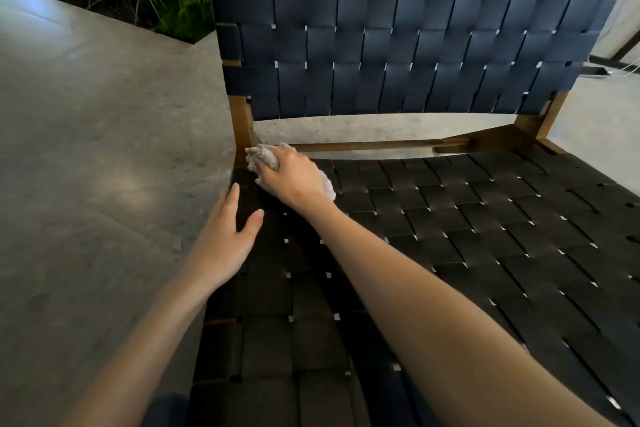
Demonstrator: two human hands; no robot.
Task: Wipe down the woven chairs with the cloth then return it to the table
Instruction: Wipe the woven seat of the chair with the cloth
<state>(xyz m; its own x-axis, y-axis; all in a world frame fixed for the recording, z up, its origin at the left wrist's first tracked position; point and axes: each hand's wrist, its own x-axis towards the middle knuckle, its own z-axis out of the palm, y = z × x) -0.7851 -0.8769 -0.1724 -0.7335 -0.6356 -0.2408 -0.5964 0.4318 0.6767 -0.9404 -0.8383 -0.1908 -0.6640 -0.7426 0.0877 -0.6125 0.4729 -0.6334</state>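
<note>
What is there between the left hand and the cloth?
Only bare dark straps of the woven seat, shown in the head view; the left hand and the cloth do not touch.

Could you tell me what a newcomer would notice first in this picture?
The dark woven chair fills most of the view. At the seat's back left corner the right hand grips a crumpled pale cloth, and the left hand rests open on the seat's left edge.
</note>
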